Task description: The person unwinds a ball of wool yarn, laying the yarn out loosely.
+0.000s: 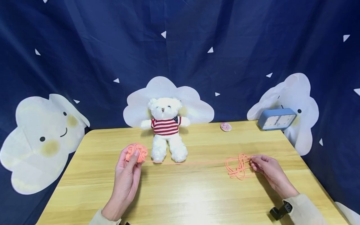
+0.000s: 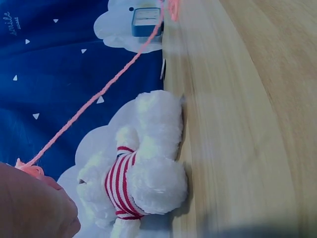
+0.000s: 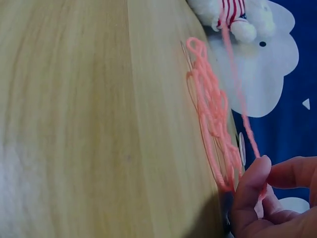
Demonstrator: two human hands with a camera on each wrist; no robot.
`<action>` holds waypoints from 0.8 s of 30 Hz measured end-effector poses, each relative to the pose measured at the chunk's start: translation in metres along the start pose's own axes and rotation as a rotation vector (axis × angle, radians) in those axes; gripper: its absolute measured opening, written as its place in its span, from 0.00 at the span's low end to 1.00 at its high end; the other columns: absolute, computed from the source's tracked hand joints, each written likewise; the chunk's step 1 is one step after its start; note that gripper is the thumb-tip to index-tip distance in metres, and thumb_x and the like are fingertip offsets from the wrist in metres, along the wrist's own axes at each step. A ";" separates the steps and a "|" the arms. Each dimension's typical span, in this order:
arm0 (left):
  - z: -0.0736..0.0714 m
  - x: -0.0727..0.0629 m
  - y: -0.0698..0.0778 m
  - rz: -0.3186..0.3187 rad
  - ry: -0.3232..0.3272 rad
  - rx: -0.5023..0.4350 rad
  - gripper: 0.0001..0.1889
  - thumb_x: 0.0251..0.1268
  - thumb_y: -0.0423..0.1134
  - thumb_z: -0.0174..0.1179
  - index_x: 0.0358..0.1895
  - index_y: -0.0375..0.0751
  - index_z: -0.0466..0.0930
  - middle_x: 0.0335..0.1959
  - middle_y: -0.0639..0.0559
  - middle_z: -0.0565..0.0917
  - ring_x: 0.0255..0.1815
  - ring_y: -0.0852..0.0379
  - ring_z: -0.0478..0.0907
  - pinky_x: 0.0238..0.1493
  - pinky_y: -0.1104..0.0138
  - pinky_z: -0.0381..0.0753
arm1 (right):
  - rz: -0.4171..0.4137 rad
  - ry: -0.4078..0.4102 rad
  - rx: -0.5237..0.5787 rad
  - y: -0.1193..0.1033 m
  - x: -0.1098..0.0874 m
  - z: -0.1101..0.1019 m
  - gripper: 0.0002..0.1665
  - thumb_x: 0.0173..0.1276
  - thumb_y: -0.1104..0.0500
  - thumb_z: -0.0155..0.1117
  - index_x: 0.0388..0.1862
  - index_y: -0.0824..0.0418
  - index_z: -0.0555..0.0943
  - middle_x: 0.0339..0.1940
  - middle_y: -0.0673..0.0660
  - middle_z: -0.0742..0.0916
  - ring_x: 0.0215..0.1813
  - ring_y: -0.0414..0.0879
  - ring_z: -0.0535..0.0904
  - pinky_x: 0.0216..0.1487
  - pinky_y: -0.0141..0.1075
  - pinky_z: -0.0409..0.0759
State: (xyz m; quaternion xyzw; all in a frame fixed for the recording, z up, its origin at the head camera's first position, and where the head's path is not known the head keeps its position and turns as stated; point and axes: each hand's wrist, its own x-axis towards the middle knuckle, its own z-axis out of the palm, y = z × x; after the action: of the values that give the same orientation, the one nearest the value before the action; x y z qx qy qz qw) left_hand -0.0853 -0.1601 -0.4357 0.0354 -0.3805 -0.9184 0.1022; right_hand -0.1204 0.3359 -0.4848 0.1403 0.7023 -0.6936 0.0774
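My left hand [image 1: 127, 175] grips a ball of orange-pink yarn [image 1: 137, 153], thumb across its front, raised over the left part of the table. From the ball a single strand [image 2: 96, 96] runs across to my right hand [image 1: 268, 172]. There the thumb and index finger pinch the yarn. A loose tangle of yarn loops [image 3: 213, 109] hangs beside the right fingers, close to the tabletop. In the left wrist view most of the ball is hidden behind the hand. Between the hands, farther back, sits a white teddy bear [image 1: 166, 128] in a red-and-white striped shirt.
The wooden table [image 1: 180, 193] has a dark blue curtain [image 1: 185, 37] with white clouds behind it. A blue clock [image 1: 277, 119] stands at the back right corner. Left of the clock lies a small round pink item [image 1: 226, 127].
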 end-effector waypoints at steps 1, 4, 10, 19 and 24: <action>0.000 0.000 0.000 -0.003 -0.003 -0.007 0.15 0.84 0.26 0.56 0.68 0.34 0.74 0.65 0.43 0.77 0.63 0.55 0.80 0.70 0.65 0.79 | 0.001 -0.003 -0.002 0.000 0.000 0.000 0.11 0.87 0.65 0.58 0.52 0.70 0.85 0.39 0.50 0.89 0.39 0.34 0.84 0.43 0.27 0.87; 0.000 0.000 -0.002 -0.009 -0.021 -0.006 0.15 0.86 0.28 0.55 0.68 0.34 0.74 0.67 0.43 0.74 0.65 0.54 0.78 0.70 0.65 0.79 | -0.011 -0.004 0.004 0.001 0.000 0.001 0.11 0.86 0.65 0.59 0.55 0.72 0.83 0.42 0.48 0.89 0.43 0.34 0.85 0.48 0.27 0.87; 0.002 0.001 -0.004 -0.022 -0.046 0.022 0.14 0.89 0.31 0.52 0.69 0.33 0.74 0.67 0.42 0.74 0.65 0.54 0.77 0.69 0.66 0.79 | -0.034 0.020 0.022 0.001 -0.003 0.007 0.14 0.86 0.68 0.57 0.63 0.76 0.77 0.44 0.48 0.87 0.45 0.36 0.85 0.50 0.28 0.87; 0.004 0.000 -0.005 -0.083 -0.057 0.074 0.18 0.88 0.26 0.46 0.73 0.33 0.70 0.71 0.41 0.70 0.67 0.55 0.74 0.71 0.67 0.76 | -0.132 0.120 0.156 -0.006 -0.018 0.029 0.12 0.85 0.67 0.59 0.49 0.54 0.88 0.39 0.48 0.86 0.33 0.40 0.81 0.35 0.29 0.85; 0.004 -0.001 -0.006 -0.090 -0.058 0.101 0.19 0.85 0.23 0.48 0.71 0.34 0.73 0.72 0.43 0.69 0.66 0.56 0.74 0.70 0.67 0.77 | -0.214 0.072 0.245 -0.010 -0.025 0.062 0.11 0.84 0.67 0.61 0.49 0.57 0.89 0.42 0.49 0.86 0.34 0.38 0.79 0.33 0.26 0.82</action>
State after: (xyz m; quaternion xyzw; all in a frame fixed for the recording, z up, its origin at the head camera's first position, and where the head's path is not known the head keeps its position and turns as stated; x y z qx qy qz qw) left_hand -0.0862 -0.1527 -0.4373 0.0311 -0.4273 -0.9023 0.0480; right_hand -0.1054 0.2724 -0.4692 0.0980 0.6259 -0.7727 -0.0398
